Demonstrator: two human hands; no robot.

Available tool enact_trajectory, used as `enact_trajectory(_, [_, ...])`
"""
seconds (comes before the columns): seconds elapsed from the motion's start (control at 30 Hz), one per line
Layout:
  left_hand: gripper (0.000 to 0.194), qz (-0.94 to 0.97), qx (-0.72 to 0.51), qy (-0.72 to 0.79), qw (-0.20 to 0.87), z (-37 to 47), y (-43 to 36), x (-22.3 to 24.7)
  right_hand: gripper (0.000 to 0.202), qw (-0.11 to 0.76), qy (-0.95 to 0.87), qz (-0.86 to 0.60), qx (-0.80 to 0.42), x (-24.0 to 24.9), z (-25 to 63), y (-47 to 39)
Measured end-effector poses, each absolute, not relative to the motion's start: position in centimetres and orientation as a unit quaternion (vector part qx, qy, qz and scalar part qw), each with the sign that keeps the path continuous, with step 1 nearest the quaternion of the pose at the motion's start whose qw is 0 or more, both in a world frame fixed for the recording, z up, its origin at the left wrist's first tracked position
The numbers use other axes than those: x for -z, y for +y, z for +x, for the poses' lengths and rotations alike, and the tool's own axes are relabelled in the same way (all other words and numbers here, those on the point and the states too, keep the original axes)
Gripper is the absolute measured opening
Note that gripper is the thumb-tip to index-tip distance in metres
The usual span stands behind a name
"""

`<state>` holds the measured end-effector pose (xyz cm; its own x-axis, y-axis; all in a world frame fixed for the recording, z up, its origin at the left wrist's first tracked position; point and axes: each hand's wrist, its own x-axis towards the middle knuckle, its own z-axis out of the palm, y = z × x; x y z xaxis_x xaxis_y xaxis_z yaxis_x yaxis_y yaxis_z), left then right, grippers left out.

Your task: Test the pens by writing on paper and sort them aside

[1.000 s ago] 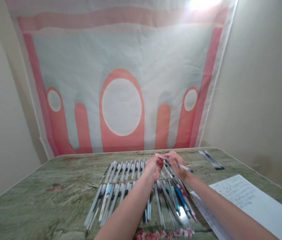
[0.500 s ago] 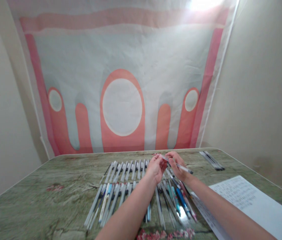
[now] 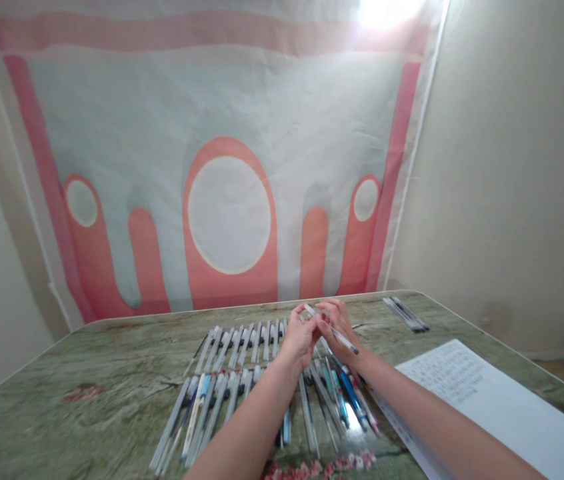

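A clear-barrelled pen (image 3: 346,341) with a dark tip is held slantwise above the table in the head view. My left hand (image 3: 300,339) is closed, its fingertips at the pen's far, pale end. Curled around the barrel from the right is my right hand (image 3: 338,325), which touches my left fingers. Below my hands lie two rows of pens: a back row of clear pens (image 3: 239,345) and a front row of mixed pens (image 3: 209,413). A blue pen (image 3: 353,399) lies in the front row, under my right wrist. My forearms hide part of both rows.
Several dark-tipped pens (image 3: 406,315) lie together at the back right of the wood-patterned table (image 3: 27,393). Sheets of paper with handwriting (image 3: 492,407) rest at the right, partly beneath my right forearm. A printed cloth (image 3: 227,87) hangs behind the table.
My view has turned slightly to the right, so everything sits further left. Both hands still hold the pen, which now slopes more steeply, and they are closer together.
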<state>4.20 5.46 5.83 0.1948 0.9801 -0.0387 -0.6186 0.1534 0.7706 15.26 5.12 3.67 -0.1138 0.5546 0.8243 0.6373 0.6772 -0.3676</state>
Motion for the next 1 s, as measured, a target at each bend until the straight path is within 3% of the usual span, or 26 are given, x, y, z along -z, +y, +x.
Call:
enact_trajectory(0.23, [0.051,0.329,-0.654,0.287,0.618,2.5,7.5,-5.8,0.016,0.551,-0.738,-0.389,0.004,-3.7,15.7,4.7])
enact_trajectory(0.43, [0.06,0.428,-0.654,0.262,0.566,2.7,6.9,-5.6,0.015,0.53,-0.77,-0.353,0.03,-3.2,15.5,4.9])
enact_trajectory(1.0, [0.061,0.453,-0.622,0.244,0.59,2.5,7.1,-5.0,0.015,0.523,-0.781,-0.338,0.057,-2.0,15.4,5.1])
